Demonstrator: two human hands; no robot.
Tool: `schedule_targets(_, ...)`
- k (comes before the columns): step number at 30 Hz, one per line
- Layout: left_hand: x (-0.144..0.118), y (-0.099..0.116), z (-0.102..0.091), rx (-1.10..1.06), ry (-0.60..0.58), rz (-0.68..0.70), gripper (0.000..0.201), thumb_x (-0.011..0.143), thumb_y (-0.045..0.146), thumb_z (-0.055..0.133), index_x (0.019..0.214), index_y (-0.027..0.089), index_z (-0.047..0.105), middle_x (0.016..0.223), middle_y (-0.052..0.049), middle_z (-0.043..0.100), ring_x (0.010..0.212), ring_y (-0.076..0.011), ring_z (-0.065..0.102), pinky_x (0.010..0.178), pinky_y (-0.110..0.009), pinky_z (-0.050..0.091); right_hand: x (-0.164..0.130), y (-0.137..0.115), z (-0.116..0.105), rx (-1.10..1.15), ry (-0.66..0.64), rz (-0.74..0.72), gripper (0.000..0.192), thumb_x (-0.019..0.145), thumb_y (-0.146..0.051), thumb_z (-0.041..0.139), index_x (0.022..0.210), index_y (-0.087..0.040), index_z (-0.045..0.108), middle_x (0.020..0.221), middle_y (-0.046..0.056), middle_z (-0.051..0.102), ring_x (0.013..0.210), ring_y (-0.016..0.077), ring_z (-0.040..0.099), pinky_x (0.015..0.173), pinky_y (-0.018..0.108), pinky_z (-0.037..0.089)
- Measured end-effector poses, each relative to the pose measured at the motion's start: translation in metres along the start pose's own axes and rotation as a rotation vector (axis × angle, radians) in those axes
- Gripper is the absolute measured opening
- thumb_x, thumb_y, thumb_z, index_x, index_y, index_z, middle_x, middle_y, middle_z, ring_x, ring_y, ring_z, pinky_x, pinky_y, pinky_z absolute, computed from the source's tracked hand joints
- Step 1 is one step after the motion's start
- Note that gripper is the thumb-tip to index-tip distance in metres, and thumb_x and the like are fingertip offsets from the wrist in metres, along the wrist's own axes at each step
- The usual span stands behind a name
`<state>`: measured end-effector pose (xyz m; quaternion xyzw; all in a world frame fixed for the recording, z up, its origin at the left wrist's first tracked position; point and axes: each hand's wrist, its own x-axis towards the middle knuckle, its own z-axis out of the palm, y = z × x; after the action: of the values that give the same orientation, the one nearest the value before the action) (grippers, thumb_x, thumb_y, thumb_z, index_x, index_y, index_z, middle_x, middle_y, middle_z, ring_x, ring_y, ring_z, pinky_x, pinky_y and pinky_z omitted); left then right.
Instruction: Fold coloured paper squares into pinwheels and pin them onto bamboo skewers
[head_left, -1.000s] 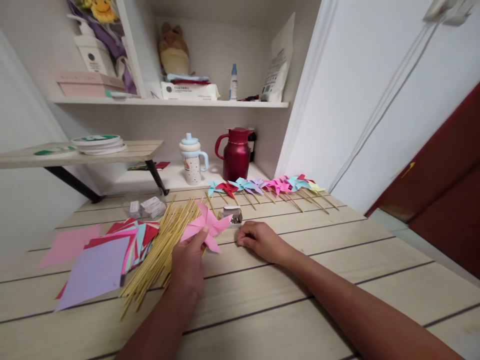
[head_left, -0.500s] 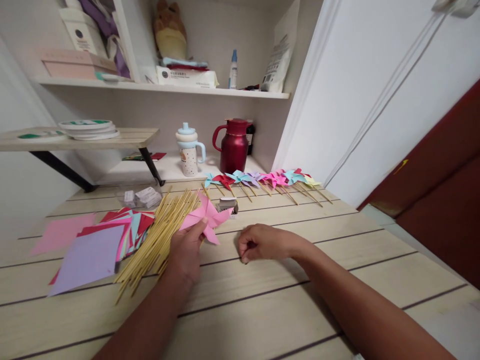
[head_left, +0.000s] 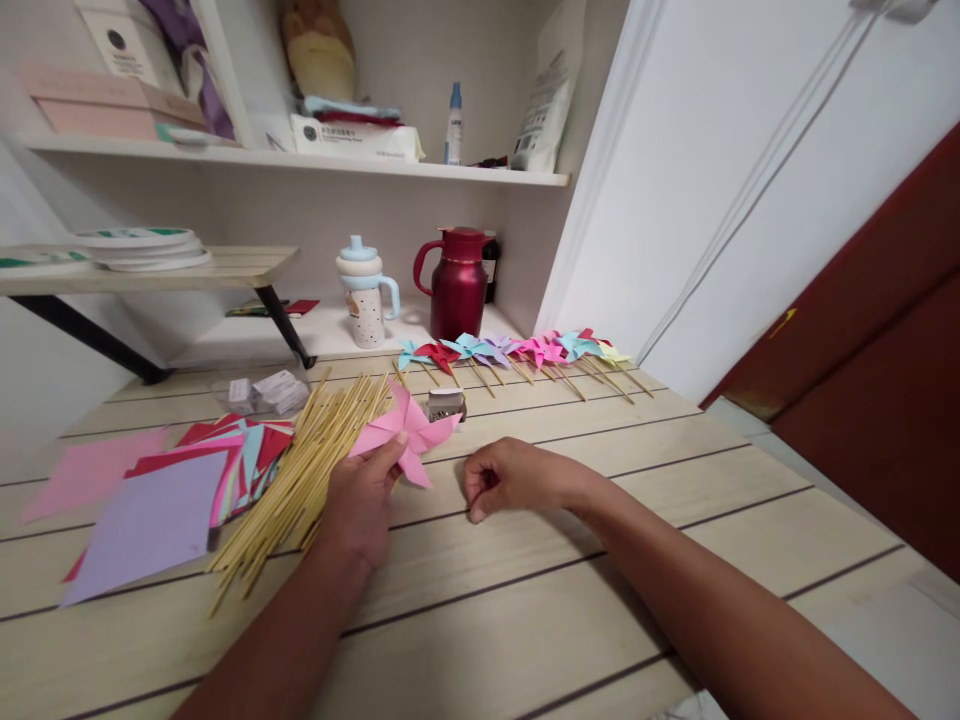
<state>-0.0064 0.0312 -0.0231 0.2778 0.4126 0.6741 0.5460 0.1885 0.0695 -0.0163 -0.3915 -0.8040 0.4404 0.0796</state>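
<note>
A pink paper pinwheel point(head_left: 411, 436) is pinched by its middle in my left hand point(head_left: 361, 500), thumb on top. My right hand point(head_left: 510, 480) is low over the tabletop, its fingers curled and thumb pressed in; anything between the fingertips is too small or hidden to make out. Beyond the hands stands a small open box point(head_left: 445, 402) with tiny metallic bits inside. Beside my left hand lies a loose bundle of thin wooden sticks point(head_left: 300, 480). Farther back, a row of finished-looking pinwheels on sticks point(head_left: 538, 350) lies in several colours.
Left of the sticks are coloured paper squares point(head_left: 154, 515) and a clear plastic container point(head_left: 262, 390) of small white boxes. A raised wooden stand point(head_left: 247, 265) holds white round discs. At the back stand a light-blue-lidded cup point(head_left: 367, 310) and a red jug point(head_left: 459, 285), under a white shelf point(head_left: 450, 174).
The camera view has shifted, so everything sits slightly farther left in the picture. My left hand still holds the pink pinwheel, and my right hand stays curled over the tabletop.
</note>
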Motion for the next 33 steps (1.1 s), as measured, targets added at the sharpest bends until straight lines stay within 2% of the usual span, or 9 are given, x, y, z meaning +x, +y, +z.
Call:
schedule_targets(6, -0.0010, 0.0001, 0.0002, 0.012, -0.004, -0.003, 0.018, 0.057, 0.019, 0.083, 0.072, 0.016, 0.074, 0.078, -0.002, 0.074, 0.080, -0.0149, 0.064, 0.073, -0.023, 0.050, 0.0031, 0.0065, 0.0025, 0.044, 0.010, -0.035, 0.015, 0.069, -0.030, 0.077, 0.071, -0.018, 0.068, 0.064, -0.005, 0.060, 0.061, 0.0098, 0.052, 0.056, 0.020, 0.036)
schedule_targets(13, -0.0009, 0.0011, 0.0025, 0.018, 0.015, -0.011, 0.018, 0.056, 0.021, 0.083, 0.069, 0.018, 0.072, 0.079, -0.002, 0.074, 0.084, -0.0175, 0.066, 0.074, -0.024, 0.049, 0.0037, 0.0064, 0.0038, 0.004, 0.056, -0.088, 0.007, 0.072, -0.024, 0.074, 0.072, -0.019, 0.070, 0.070, -0.003, 0.065, 0.066, 0.0116, 0.056, 0.060, 0.021, 0.038)
schedule_targets(20, -0.0025, 0.0018, 0.0021, 0.036, 0.013, -0.024, 0.019, 0.056, 0.024, 0.084, 0.068, 0.016, 0.073, 0.075, -0.002, 0.073, 0.076, -0.0158, 0.065, 0.075, -0.025, 0.050, 0.0010, 0.0045, 0.0035, -0.026, 0.076, -0.097, 0.007, 0.073, -0.024, 0.072, 0.073, -0.018, 0.067, 0.067, -0.004, 0.062, 0.061, 0.0104, 0.052, 0.057, 0.020, 0.036)
schedule_targets(25, -0.0033, -0.0002, 0.0004, 0.067, -0.006, -0.010, 0.024, 0.059, 0.027, 0.083, 0.077, 0.013, 0.075, 0.076, -0.005, 0.073, 0.076, -0.0165, 0.065, 0.076, -0.028, 0.050, 0.0021, 0.0082, 0.0035, -0.023, 0.086, -0.110, 0.008, 0.075, -0.026, 0.069, 0.074, -0.018, 0.068, 0.064, -0.004, 0.060, 0.059, 0.0103, 0.049, 0.056, 0.021, 0.036)
schedule_targets(33, 0.0005, -0.0061, -0.0060, 0.132, 0.029, 0.037, 0.029, 0.053, 0.027, 0.086, 0.074, 0.011, 0.073, 0.076, -0.006, 0.073, 0.076, -0.0183, 0.066, 0.076, -0.030, 0.049, 0.0003, 0.0070, 0.0028, 0.065, 0.093, -0.108, 0.010, 0.074, -0.026, 0.069, 0.077, -0.017, 0.070, 0.065, -0.003, 0.061, 0.059, 0.0107, 0.050, 0.054, 0.020, 0.036)
